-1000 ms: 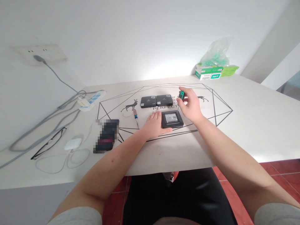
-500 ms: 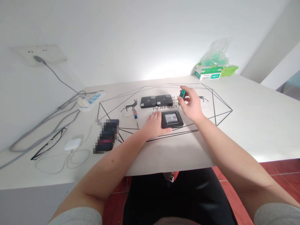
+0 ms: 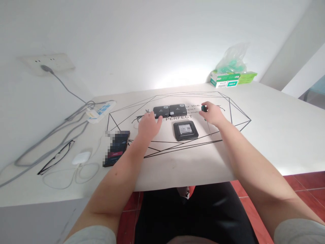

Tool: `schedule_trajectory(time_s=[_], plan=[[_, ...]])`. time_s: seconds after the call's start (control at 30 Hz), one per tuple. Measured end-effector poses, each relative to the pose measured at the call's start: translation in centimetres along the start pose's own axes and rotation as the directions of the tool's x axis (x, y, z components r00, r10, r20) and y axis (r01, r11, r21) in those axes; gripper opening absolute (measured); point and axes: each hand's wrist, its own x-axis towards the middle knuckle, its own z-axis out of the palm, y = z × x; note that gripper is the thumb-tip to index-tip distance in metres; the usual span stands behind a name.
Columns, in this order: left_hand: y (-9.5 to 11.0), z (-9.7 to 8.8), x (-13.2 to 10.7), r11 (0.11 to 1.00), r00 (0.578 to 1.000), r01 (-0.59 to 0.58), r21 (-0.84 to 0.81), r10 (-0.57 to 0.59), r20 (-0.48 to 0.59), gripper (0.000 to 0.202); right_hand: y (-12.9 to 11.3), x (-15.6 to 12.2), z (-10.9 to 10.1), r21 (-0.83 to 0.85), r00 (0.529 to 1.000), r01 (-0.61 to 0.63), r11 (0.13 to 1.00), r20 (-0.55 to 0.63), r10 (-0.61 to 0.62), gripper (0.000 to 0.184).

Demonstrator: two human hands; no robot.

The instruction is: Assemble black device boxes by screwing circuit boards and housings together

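My left hand [image 3: 149, 127] is over the mat, its thumb apart from its fingers, close to the left black box [image 3: 161, 112]. The spot where a small clear-handled screwdriver lay is covered by that hand, and I cannot see the tool now. In my right hand [image 3: 213, 113] is a green-handled screwdriver [image 3: 209, 128], its shaft slanting down toward the mat. Between the hands rests a black square device [image 3: 185, 130] with a white label facing up; neither hand touches it. A second black box [image 3: 178, 109] stands beside the first, behind the device.
A phone [image 3: 118, 147], eyeglasses [image 3: 56, 157] and a white charging case [image 3: 81, 158] with a cable lie at left. A power strip [image 3: 103, 111] with grey cords is farther back. Green-and-white boxes [image 3: 224, 79] under a plastic bag [image 3: 235, 59] stand at the back right.
My left hand has left the labelled device and moved left, over the small screwdriver. My right hand has drawn the green screwdriver away from the device, to the right.
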Motion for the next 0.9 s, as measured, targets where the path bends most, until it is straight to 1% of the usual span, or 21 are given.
schedule_trajectory(time_s=[0.03, 0.07, 0.1, 0.13, 0.17, 0.23, 0.27, 0.3, 0.33, 0.37, 0.4, 0.43, 0.47, 0.5, 0.53, 0.57, 0.6, 0.67, 0.77, 0.9], plan=[[-0.7, -0.2, 0.6, 0.995, 0.996, 0.087, 0.041, -0.086, -0.013, 0.058, 0.5, 0.1, 0.2, -0.093, 0.997, -0.004, 0.996, 0.08, 0.012, 0.053], [-1.4, -0.2, 1.1, 0.984, 0.985, 0.171, 0.056, -0.172, 0.003, 0.057, 0.9, 0.1, 0.5, -0.18, 0.987, -0.003, 0.984, 0.155, 0.032, 0.052], [-2.1, -0.1, 1.5, 0.969, 0.969, 0.243, 0.037, -0.244, 0.038, 0.056, 1.1, 0.0, 0.8, -0.247, 0.977, 0.023, 0.969, 0.213, 0.031, 0.05], [-2.7, 0.1, 1.9, 0.955, 0.952, 0.296, -0.013, -0.293, 0.086, 0.053, 1.1, -0.2, 1.0, -0.274, 0.971, 0.031, 0.961, 0.235, 0.035, 0.048], [-3.2, 0.3, 2.2, 0.943, 0.944, 0.322, -0.087, -0.312, 0.105, 0.048, 0.9, -0.4, 1.2, -0.286, 0.97, 0.04, 0.958, 0.24, 0.031, 0.047], [-4.0, 0.6, 2.7, 0.937, 0.947, 0.318, -0.144, -0.307, 0.096, 0.039, 0.0, -1.1, 1.1, -0.28, 0.973, 0.082, 0.957, 0.232, -0.015, 0.053], [-4.3, 0.6, 2.9, 0.931, 0.947, 0.321, -0.172, -0.31, 0.087, 0.034, -0.7, -1.5, 0.9, -0.253, 0.963, 0.173, 0.952, 0.245, -0.11, 0.055], [-4.4, 0.5, 3.1, 0.924, 0.946, 0.324, -0.203, -0.316, 0.071, 0.03, -1.5, -1.9, 0.7, -0.18, 0.93, 0.274, 0.945, 0.3, -0.213, 0.058], [-4.5, 0.3, 3.2, 0.913, 0.943, 0.331, -0.238, -0.327, 0.056, 0.027, -2.2, -2.4, 0.4, -0.059, 0.863, 0.353, 0.934, 0.407, -0.301, 0.065], [-4.5, 0.0, 3.3, 0.9, 0.939, 0.338, -0.276, -0.341, 0.04, 0.026, -2.9, -2.8, 0.2, 0.058, 0.785, 0.375, 0.925, 0.51, -0.351, 0.077], [-4.3, -0.3, 3.4, 0.883, 0.936, 0.34, -0.323, -0.35, 0.029, 0.027, -3.5, -3.3, 0.1, 0.118, 0.721, 0.354, 0.928, 0.597, -0.351, 0.094], [-4.0, -0.6, 3.4, 0.866, 0.937, 0.329, -0.376, -0.348, 0.017, 0.028, -4.0, -3.7, 0.1, 0.123, 0.685, 0.336, 0.934, 0.648, -0.332, 0.108], [-3.6, -0.9, 3.3, 0.829, 0.938, 0.302, -0.47, -0.347, -0.01, 0.028, -4.4, -4.0, 0.2, 0.105, 0.66, 0.333, 0.937, 0.684, -0.311, 0.117], [-3.0, -1.0, 3.2, 0.68, 0.925, 0.251, -0.689, -0.378, -0.037, 0.024, -4.6, -4.2, 0.3, 0.094, 0.65, 0.333, 0.938, 0.698, -0.3, 0.12], [-2.4, -1.1, 2.9, 0.511, 0.926, 0.164, -0.844, -0.374, -0.046, 0.023, -4.8, -4.4, 0.5, 0.087, 0.648, 0.337, 0.937, 0.701, -0.298, 0.121], [-1.7, -1.1, 2.7, 0.382, 0.936, 0.096, -0.919, -0.348, -0.047, 0.023, -4.8, -4.4, 0.7, 0.087, 0.649, 0.342, 0.936, 0.698, -0.302, 0.12], [-1.0, -1.0, 2.3, 0.316, 0.942, 0.051, -0.947, -0.329, -0.059, 0.023, -4.8, -4.4, 0.9, 0.095, 0.652, 0.347, 0.933, 0.691, -0.313, 0.118], [0.2, -0.8, 1.6, 0.27, 0.959, 0.011, -0.963, -0.274, -0.066, 0.022, -4.7, -4.3, 1.2, 0.112, 0.657, 0.354, 0.929, 0.677, -0.331, 0.116], [1.4, -0.3, 0.6, 0.283, 0.968, -0.008, -0.959, -0.238, -0.078, 0.026, -4.7, -4.3, 1.2, 0.119, 0.662, 0.358, 0.926, 0.667, -0.342, 0.114], [2.0, 0.3, -0.1, 0.298, 0.976, -0.038, -0.954, -0.194, -0.1, 0.032, -4.9, -4.4, 0.8, 0.101, 0.659, 0.344, 0.933, 0.682, -0.317, 0.116]])
